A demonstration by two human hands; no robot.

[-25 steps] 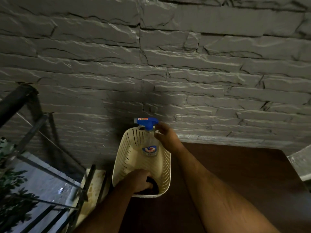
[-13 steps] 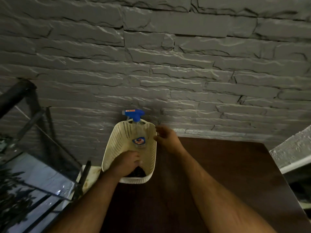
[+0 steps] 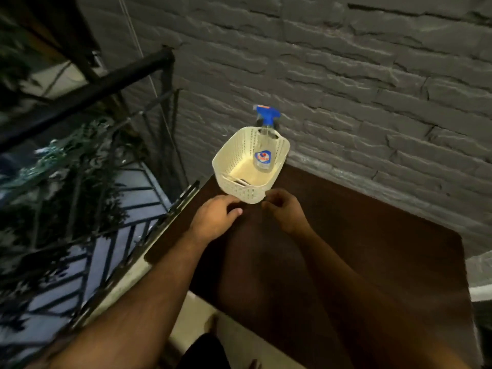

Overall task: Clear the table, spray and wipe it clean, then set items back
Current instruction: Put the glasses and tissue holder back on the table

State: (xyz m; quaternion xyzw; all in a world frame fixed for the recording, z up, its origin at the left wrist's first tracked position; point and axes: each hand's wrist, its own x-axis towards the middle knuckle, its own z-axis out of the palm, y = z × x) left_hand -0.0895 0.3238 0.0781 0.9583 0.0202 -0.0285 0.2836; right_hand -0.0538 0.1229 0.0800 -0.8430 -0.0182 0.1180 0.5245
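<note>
From the head view, the basket sits at the bench's far left corner, by the railing; a nudge could tip it off. It holds an upright spray bottle. The left hand and right hand hover just before it, each grip loosely curled and empty.
</note>
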